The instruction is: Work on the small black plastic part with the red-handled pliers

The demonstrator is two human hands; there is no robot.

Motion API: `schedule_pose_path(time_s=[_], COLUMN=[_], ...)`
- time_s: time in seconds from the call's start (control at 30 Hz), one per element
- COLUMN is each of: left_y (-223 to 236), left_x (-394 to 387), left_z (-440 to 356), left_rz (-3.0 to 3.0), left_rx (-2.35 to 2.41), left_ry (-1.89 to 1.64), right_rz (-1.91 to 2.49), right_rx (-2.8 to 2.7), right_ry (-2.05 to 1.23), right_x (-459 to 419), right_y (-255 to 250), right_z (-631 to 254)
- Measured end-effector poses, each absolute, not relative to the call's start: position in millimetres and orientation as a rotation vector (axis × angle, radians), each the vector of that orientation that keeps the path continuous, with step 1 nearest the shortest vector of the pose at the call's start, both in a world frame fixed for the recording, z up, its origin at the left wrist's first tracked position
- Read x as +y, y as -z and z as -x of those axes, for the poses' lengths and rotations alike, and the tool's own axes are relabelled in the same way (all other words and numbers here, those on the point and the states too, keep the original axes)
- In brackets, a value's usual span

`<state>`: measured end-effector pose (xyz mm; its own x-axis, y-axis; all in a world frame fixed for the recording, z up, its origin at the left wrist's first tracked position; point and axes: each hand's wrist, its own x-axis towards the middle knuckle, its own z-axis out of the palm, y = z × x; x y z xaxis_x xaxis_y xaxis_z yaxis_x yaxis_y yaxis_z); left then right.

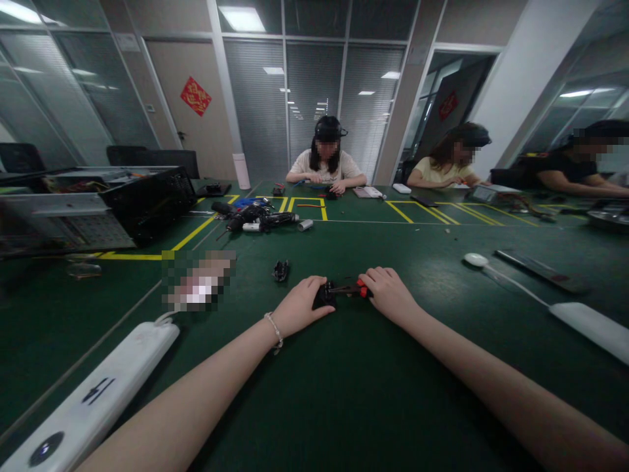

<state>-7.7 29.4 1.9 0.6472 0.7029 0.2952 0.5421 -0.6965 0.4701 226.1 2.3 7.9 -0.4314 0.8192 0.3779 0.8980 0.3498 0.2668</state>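
Note:
My left hand point(301, 306) rests on the green table, its fingers closed around a small black part point(324, 295). My right hand point(388, 290) is closed on a red-handled tool point(354, 288), perhaps a screwdriver, whose dark shaft points left into the black part. The two hands sit close together at the table's middle. A bead bracelet point(275, 331) circles my left wrist. Another small black piece point(280, 270) lies loose a little left of and beyond my left hand.
A white power strip point(98, 393) lies at near left, a white adapter with cable point(584, 321) at right. An open computer case point(93, 203) stands far left, tools point(260, 217) beyond. Three other people sit at the table's far side and right.

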Motion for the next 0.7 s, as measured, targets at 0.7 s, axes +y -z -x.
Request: schedule_pose_path(time_s=[0.7], left_y=[-3.0], left_x=[28.8], left_z=[8.5], left_rz=[-2.546], left_rx=[1.006], left_ry=[-0.638], right_rz=[1.535], right_rx=[-2.434], right_ry=[0.611], right_x=[2.9], right_y=[-8.2], right_z=[-225.8])
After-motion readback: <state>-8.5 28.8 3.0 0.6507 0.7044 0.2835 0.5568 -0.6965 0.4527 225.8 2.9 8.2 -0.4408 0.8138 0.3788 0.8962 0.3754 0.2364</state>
